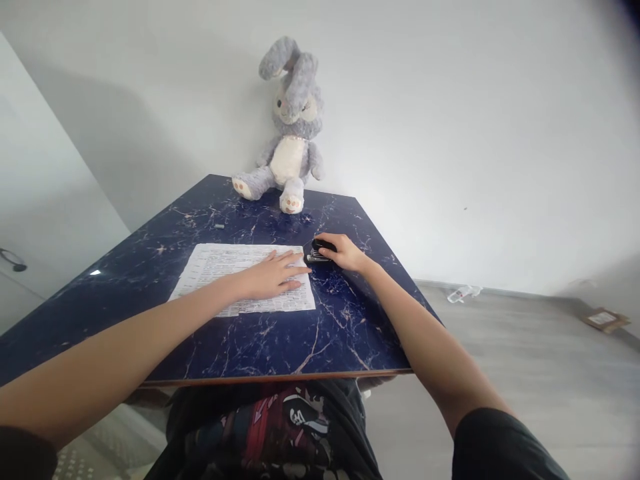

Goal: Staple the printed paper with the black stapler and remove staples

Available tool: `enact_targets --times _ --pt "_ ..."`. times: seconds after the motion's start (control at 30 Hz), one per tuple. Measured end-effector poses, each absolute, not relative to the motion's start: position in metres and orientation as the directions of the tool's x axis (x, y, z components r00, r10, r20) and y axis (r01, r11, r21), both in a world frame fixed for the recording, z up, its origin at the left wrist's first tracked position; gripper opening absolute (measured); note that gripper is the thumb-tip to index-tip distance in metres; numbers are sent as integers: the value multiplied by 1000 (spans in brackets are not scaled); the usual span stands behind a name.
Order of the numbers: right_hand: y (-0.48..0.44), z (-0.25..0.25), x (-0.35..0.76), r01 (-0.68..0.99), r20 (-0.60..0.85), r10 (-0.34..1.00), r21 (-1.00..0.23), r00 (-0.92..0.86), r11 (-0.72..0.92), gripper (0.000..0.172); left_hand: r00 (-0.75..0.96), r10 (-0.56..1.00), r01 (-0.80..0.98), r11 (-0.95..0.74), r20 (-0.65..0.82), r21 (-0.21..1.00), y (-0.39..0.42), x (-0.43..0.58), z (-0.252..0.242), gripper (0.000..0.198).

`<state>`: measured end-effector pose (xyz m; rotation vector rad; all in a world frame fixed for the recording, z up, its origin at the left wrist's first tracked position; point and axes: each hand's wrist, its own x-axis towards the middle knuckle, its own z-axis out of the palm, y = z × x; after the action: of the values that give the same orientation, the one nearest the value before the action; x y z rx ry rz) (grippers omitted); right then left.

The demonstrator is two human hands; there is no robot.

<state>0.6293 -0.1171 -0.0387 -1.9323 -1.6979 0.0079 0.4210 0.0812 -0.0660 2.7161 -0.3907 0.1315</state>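
My left hand (277, 275) lies flat with its fingers spread on printed sheets of paper (215, 263), near their right side. The sheets rest on a dark blue marbled table (310, 340). Wrapped around a black stapler (320, 251) is my right hand (345, 252), just right of the paper. The stapler's front end points left and meets the paper's right edge near my left fingertips. Whether its jaw is over the paper or only beside it, I cannot tell.
A grey plush rabbit (295, 127) sits at the table's far edge against the white wall. A small greyish piece (219, 226) lies beyond the paper. On the floor to the right are a clear plastic item (464, 293) and a brown box (605, 319).
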Motion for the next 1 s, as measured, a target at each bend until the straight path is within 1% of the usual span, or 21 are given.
enact_targets --times 0.07,0.13,0.27,0.33,0.43,0.5,0.6,0.8,1.0 --pt "-117 -38 628 910 346 919 -414 188 -30 36 964 -236 -264 -885 119 384 85 421 -69 53" --pt "-117 -38 626 909 345 922 -415 179 -21 35 968 -229 -251 -892 103 375 88 421 -71 55" --pt "-115 -33 614 921 333 925 -386 184 -44 31 970 -219 -243 -899 107 363 89 422 -73 56" --pt "-113 -31 606 933 328 917 -345 226 -106 31 969 -219 -246 -896 116 370 89 423 -74 56" --pt "-108 -29 595 936 337 887 -267 315 -231 38 971 -213 -238 -897 106 372 90 424 -76 56" --pt "-105 -30 591 929 342 872 -246 350 -276 39 973 -205 -232 -900 110 370 91 425 -77 57" --pt "-102 -33 589 921 342 864 -262 369 -289 38 974 -197 -223 -904 107 365 91 424 -75 57" --pt "-100 -36 588 908 381 832 -279 403 -312 35 971 -237 -229 -898 27 375 89 419 -66 54" --pt "-101 -33 587 922 375 850 -256 370 -289 35 968 -249 -243 -881 40 406 98 417 -64 52"
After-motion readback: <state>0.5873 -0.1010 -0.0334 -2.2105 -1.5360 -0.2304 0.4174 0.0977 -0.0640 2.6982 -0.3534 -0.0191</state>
